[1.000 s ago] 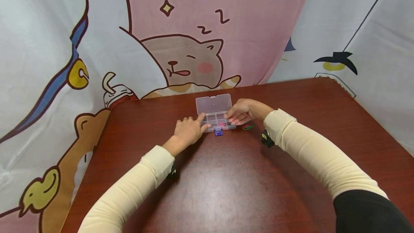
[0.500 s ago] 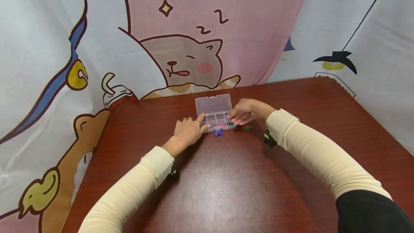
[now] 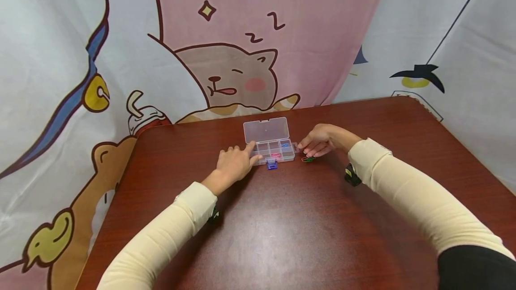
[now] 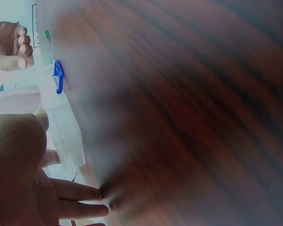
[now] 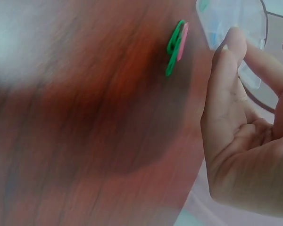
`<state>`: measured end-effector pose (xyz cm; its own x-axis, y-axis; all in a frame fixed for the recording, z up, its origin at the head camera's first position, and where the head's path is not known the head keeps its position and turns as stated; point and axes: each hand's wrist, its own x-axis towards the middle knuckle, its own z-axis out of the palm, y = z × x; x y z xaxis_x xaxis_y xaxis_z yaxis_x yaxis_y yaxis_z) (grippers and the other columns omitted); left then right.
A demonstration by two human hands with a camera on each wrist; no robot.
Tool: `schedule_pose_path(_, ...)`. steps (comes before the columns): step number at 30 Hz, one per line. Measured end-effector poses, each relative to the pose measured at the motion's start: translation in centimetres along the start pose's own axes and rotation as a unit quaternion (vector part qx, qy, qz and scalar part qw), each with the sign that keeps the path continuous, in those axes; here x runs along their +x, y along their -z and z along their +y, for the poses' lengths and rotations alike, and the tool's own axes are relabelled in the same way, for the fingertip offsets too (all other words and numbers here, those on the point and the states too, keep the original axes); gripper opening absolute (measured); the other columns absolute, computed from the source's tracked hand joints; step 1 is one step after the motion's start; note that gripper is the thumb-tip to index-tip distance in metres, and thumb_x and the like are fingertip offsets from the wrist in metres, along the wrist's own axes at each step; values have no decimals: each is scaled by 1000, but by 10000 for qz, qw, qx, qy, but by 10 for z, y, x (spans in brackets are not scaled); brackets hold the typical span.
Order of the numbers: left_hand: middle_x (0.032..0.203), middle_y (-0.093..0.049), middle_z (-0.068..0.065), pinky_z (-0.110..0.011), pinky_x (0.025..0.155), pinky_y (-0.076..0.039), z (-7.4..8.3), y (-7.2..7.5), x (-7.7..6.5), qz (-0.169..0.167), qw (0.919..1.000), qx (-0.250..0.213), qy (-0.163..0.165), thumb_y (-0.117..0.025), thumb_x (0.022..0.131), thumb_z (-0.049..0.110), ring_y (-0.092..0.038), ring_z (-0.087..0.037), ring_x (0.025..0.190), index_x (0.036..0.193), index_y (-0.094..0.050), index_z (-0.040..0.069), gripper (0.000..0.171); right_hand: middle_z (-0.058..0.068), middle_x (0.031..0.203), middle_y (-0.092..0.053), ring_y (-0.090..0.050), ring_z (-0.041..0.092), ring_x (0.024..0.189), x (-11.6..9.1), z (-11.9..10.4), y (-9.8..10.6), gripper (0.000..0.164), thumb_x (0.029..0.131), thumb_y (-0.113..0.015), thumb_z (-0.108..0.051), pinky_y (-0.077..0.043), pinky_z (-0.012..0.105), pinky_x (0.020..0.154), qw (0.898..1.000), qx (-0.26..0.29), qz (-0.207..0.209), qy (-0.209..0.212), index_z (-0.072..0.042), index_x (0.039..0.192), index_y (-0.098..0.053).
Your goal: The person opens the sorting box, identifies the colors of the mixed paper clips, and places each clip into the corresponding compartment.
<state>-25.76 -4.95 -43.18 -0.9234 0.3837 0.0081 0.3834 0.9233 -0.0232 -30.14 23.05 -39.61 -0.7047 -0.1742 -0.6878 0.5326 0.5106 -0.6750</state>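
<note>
A clear plastic compartment box [image 3: 262, 161] stands on the table with its lid [image 3: 266, 130] raised and a blue latch [image 3: 272, 165] at the front. Pink paper clips [image 3: 276, 155] lie in a front compartment, blue paper clips [image 3: 285, 146] in the back right one. My left hand [image 3: 234, 163] touches the box's left end, thumb in front and forefinger behind, fingers extended. Just off the right end is my right hand [image 3: 320, 140], with no object visible in its fingers. Beneath it lie a green paper clip [image 5: 174, 49] and a pink one [image 5: 183, 41] on the table.
The brown wooden table [image 3: 266, 227] reaches back to a hanging cloth [image 3: 322, 21] printed with cartoon animals. A small clear tab [image 3: 295, 147] sticks out from the box's right end.
My right hand has moved right, out of the box's back right compartment, to above the loose clips. The blue paper clips there now show. My left hand has stayed put.
</note>
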Motion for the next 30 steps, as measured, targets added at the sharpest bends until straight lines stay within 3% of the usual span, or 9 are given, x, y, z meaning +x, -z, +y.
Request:
schedule_pose_path(7,94,-60,-16,-47,68,-40,-1,-1,-1,28,10000,10,-13,-26,91,60,-55,-31,83,136,-35,27,57,6,71,-66,-65,15,64,-5,13,10,29,81,-67,-17,-51,31,62,9990,-429,92,5,2,103,-65)
schedule_pose_path(20,96,-60,-16,-47,69,-39,-2,-3,0,9,10000,8,3,-25,90,61,-55,-31,84,137,-34,27,58,7,69,-66,-65,16,62,-6,24,9,18,80,-67,-13,-51,32,61,9945,-1006,287,26,0,92,-69)
schedule_pose_path(30,97,-59,-16,-47,70,-39,-1,-2,1,-42,10000,-72,9,-26,91,60,-54,-31,86,136,-33,27,57,10,70,-67,-66,20,63,-9,20,-6,15,76,-72,-11,-51,35,57,9692,-2287,832,390,2,82,-70)
